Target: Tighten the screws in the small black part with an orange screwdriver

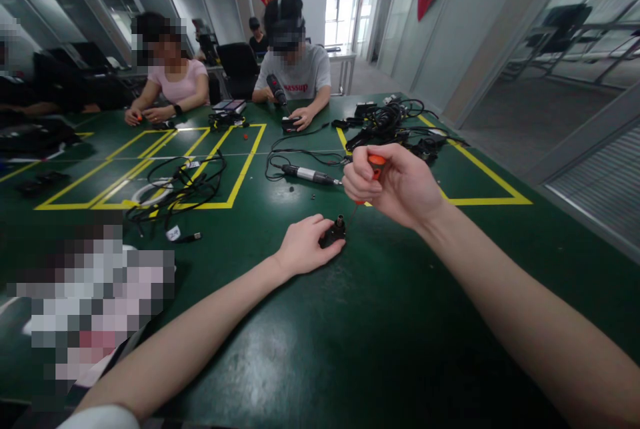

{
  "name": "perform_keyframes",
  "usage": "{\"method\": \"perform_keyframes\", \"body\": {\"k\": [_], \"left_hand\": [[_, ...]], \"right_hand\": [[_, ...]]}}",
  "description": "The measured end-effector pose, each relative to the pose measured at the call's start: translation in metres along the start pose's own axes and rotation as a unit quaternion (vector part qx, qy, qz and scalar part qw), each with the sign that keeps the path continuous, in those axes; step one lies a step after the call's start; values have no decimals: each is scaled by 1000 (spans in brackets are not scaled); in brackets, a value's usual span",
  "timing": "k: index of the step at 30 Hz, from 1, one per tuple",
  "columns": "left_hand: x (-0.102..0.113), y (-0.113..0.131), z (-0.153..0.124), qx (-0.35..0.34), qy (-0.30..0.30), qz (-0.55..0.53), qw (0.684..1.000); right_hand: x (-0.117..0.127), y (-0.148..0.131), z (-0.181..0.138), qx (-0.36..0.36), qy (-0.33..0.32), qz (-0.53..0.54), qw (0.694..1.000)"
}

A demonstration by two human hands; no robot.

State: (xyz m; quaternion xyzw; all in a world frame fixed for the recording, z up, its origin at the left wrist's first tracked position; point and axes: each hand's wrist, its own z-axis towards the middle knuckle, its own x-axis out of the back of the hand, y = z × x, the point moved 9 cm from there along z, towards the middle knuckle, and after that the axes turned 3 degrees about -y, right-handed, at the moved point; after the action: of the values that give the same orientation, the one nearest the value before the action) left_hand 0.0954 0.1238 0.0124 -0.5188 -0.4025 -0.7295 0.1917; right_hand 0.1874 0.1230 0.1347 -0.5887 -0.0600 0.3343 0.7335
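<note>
My left hand [309, 243] rests on the green table, its fingers and thumb closed around a small black part [334, 234]. A short round metal piece stands up from the top of that part; its exact kind I cannot make out. Above and to the right, my right hand [385, 182] is wrapped round the orange handle of a screwdriver [377, 162]. The thin shaft points down toward the black part, and whether its tip touches cannot be seen clearly. A silver and black electric screwdriver [310, 175] with a cable lies just beyond my hands.
Tangled black cables [385, 125] are heaped at the back right, and more cables [185, 182] lie at the left. Yellow tape [240, 179] marks out areas on the green table [280, 349]. Across the table a person [297, 75] works with a power drill [277, 89]; others sit further left.
</note>
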Motion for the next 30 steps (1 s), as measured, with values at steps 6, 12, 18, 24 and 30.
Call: {"method": "perform_keyframes", "body": {"k": [6,12,18,24,30], "left_hand": [[1,1,0,-1,0,-3,1000],[1,1,-1,-2,-2,-15,1000],[1,1,-1,-3,-5,-31,999],[5,-14,1,32,13,-244,969],[-2,-23,7,49,-9,-362,931]], "right_hand": [[-1,0,-1,33,15,-13,999],[4,-2,2,44,54,-36,997],[2,3,0,39,25,-4,999],[2,-1,0,59,13,0,998],[6,-1,2,47,54,-40,997]]}}
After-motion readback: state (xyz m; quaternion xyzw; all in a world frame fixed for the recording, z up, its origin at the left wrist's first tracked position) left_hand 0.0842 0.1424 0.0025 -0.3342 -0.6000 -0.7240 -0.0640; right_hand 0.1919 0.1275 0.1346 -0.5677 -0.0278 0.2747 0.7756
